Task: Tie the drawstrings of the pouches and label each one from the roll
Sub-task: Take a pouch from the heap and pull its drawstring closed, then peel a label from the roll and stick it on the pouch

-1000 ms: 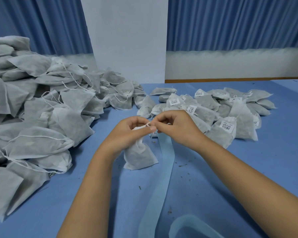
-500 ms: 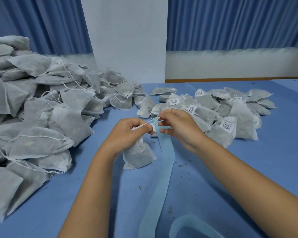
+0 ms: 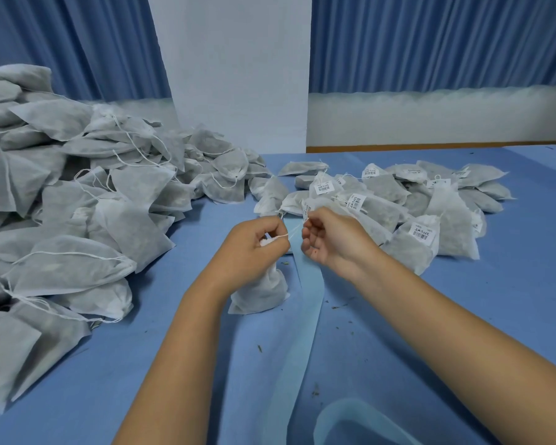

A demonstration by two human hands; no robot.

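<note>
Pouch (image 3: 260, 290) held between piles (image 3: 77, 220), drawstring (image 3: 290, 231) pinched

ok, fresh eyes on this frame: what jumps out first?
The big heap of unlabelled pouches on the left of the table, loose strings trailing, against a smaller spread of barcode-labelled pouches at far right. Dead centre, the left hand grips one pouch by its neck while the right hand pinches its drawstring. A pale blue strip runs from between the hands toward the camera.
</note>
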